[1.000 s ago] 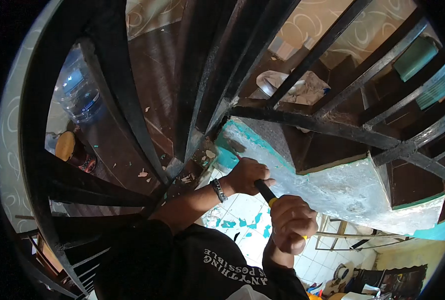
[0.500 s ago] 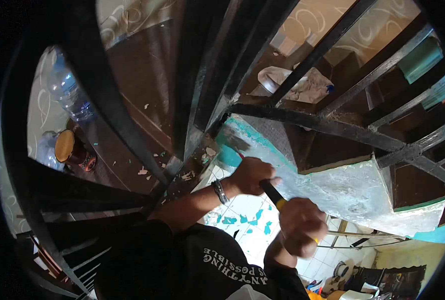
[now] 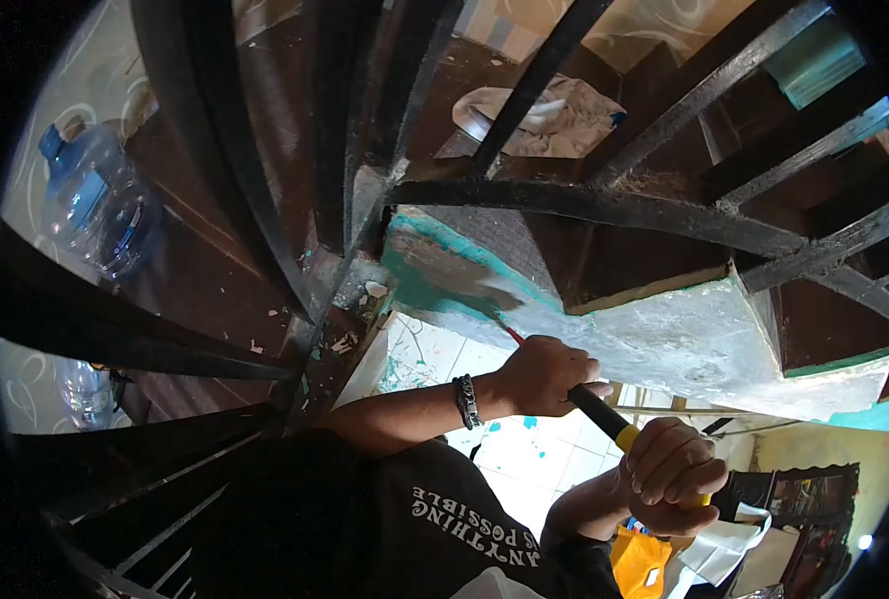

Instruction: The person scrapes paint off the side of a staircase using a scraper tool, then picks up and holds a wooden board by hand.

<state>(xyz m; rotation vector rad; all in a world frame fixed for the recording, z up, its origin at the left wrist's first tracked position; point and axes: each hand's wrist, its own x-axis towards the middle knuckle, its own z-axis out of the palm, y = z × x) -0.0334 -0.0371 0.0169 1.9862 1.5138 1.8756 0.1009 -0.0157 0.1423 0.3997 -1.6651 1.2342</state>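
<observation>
My left hand (image 3: 547, 375), with a bracelet at the wrist, is closed around a thin tool with a red part (image 3: 513, 334). The tool's narrow end points up and left at the side of the staircase (image 3: 664, 334), where turquoise paint (image 3: 420, 265) borders a bare grey-white surface; contact is hard to make out. My right hand (image 3: 674, 474) is wrapped round the yellow part of a black-and-yellow tool (image 3: 601, 411). The black end of that tool lies close beside my left hand.
Black metal railing bars (image 3: 564, 200) cross the view above and left of my hands. A large clear bottle (image 3: 100, 205) stands at the left. A crumpled cloth (image 3: 564, 120) lies on a step. Paint flakes (image 3: 529, 423) dot the white tiles (image 3: 554, 459). An orange bag (image 3: 637, 561) is below.
The view has shifted. Both hands have moved right and slightly down in it, keeping hold of their tools, and the red tool shows more of its length.
</observation>
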